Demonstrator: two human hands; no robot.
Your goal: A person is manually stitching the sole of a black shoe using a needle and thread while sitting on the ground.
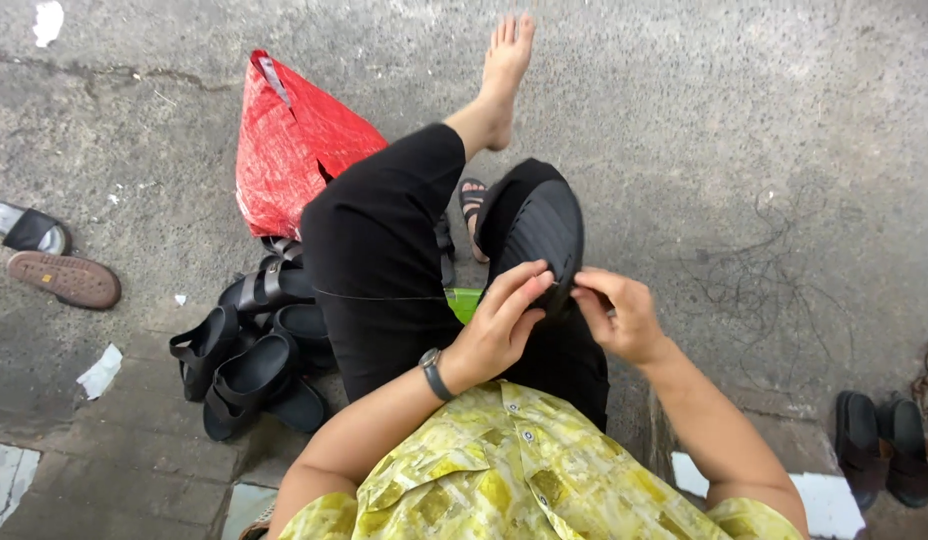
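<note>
Head view, looking down on a person sitting on rough concrete.

Left hand is closing thumb and fingers on the near edge of a black sandal, sole facing up, ribbed tread showing. The sandal is resting on the right knee, just far of both hands. Right hand is pinching at the same edge, fingertips together; what it is holding is too small to tell. A thin dark thread is running left from the hands across the left thigh, taut.

Handling, as a judgement: the sandal is looking light and rubbery, likely flexing at the sole yet stiff enough to hold shape; the tread is giving grip. The rim near the heel is looking like the best place to hold it, as the left hand is doing.

Around: a wristwatch on the left wrist. A heap of black sandals is lying on the floor left of the legs, a red bag just beyond it. A bit of green is showing between the thighs. Far left, an odd pair: one grey slide, one brown sole. Near right, two dark sandals side by side. A bare foot is stretching away at the far side.
</note>
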